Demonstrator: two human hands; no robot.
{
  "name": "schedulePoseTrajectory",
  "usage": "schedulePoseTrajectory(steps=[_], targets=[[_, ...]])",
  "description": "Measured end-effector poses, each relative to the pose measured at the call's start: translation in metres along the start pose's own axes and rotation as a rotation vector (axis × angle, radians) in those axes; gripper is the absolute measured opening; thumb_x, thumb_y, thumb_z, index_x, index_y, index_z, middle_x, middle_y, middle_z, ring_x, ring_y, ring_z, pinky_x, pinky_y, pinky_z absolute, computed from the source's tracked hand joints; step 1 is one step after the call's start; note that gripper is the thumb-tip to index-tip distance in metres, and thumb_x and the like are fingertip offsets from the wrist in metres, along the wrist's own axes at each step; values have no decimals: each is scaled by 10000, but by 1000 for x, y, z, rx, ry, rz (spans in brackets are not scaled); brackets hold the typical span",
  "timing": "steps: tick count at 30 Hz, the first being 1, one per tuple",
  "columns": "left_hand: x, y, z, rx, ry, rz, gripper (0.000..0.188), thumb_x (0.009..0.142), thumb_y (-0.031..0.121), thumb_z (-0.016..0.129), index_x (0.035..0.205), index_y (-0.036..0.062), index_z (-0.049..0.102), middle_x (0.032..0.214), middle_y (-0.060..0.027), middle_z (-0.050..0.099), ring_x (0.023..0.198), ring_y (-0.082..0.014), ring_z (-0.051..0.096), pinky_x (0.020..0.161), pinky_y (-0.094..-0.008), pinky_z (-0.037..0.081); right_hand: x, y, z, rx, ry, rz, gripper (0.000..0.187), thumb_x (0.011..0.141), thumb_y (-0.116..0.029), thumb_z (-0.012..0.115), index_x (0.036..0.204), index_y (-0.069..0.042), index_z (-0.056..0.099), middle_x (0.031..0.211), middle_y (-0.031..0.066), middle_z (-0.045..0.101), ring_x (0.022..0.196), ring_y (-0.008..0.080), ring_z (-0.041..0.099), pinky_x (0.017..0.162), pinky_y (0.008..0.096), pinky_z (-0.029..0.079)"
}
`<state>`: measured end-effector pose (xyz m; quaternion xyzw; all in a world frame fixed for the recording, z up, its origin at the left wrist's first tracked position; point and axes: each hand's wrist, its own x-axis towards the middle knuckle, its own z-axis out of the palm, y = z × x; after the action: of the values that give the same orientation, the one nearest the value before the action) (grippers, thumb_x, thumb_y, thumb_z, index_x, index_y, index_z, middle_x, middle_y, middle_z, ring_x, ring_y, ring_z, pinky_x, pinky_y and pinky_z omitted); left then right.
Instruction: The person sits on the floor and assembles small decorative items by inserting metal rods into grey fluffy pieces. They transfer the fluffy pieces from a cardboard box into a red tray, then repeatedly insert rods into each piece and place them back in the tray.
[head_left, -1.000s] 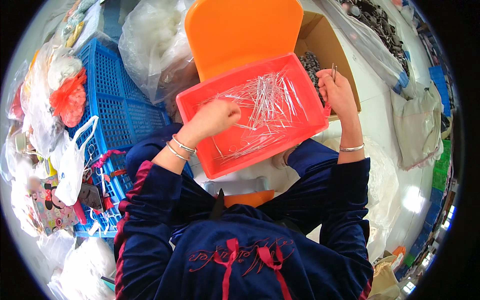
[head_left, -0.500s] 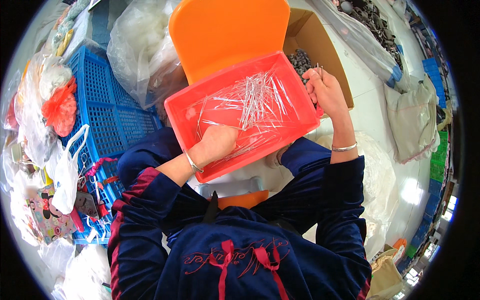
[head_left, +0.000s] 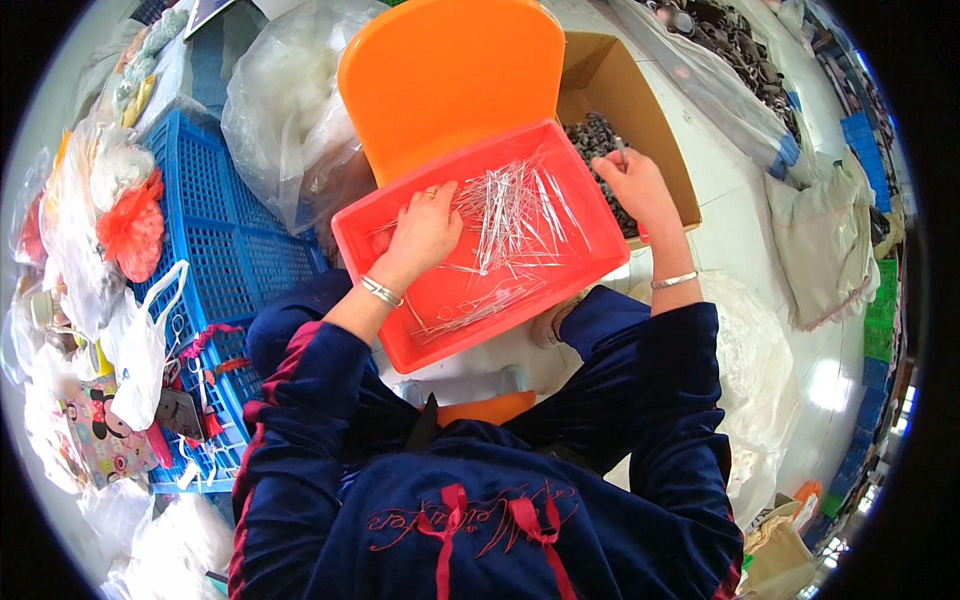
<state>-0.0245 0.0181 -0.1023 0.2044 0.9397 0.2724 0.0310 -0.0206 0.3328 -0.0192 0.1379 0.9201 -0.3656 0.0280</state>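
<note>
I see my left hand [head_left: 428,228] lying palm-down in the red tray [head_left: 585,265], fingers spread loosely on the pile of thin metal pins [head_left: 515,210], gripping nothing. At three o'clock of the tray, my right hand [head_left: 632,185] hovers over the cardboard box [head_left: 610,75] of small dark parts [head_left: 590,135] (fingers pinched on one thin metal piece).

Lying in the red tray [head_left: 590,265]: thin metal pins [head_left: 515,210], bright and glinting. The tray itself looking like smooth, glossy plastic. Behind the tray, showing a glossy orange plastic chair back [head_left: 450,75]. Right of the tray, showing matt brown cardboard, a box [head_left: 620,85] holding dull grey metal pieces [head_left: 590,135]. Left of the tray, showing a ribbed blue plastic crate [head_left: 215,235] and crinkled clear plastic bags [head_left: 275,105]. Near the tray, wearing velvety dark blue cloth sleeves [head_left: 300,385].
</note>
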Motion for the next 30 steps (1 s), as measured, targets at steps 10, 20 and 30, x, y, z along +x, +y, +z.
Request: schedulePoseTrajectory(steps=[10, 20, 30], targets=[[-11, 42, 4, -158, -557, 256, 298, 841, 154, 537, 1090, 34, 646, 983, -187, 648, 957, -344, 615, 858, -451, 494, -3, 32, 12, -60, -205, -13, 468, 822, -374, 659, 930, 80, 622, 892, 265, 647, 843, 371, 643, 752, 418, 491], [53, 93, 52, 19, -137, -215, 745, 750, 488, 707, 1304, 31, 510, 1310, -215, 498, 1220, -391, 457, 984, -518, 410, -11, 33, 8, -97, -205, -76, 430, 847, -353, 632, 962, 61, 630, 892, 272, 647, 872, 395, 640, 767, 435, 497], [29, 81, 37, 42, -403, 148, 377, 830, 197, 636, 1168, 36, 587, 1142, -194, 584, 1117, -346, 540, 950, -438, 435, -15, 31, 9, -65, -184, -138, 386, 853, -307, 624, 907, 74, 614, 872, 271, 632, 845, 403, 624, 749, 444, 485]])
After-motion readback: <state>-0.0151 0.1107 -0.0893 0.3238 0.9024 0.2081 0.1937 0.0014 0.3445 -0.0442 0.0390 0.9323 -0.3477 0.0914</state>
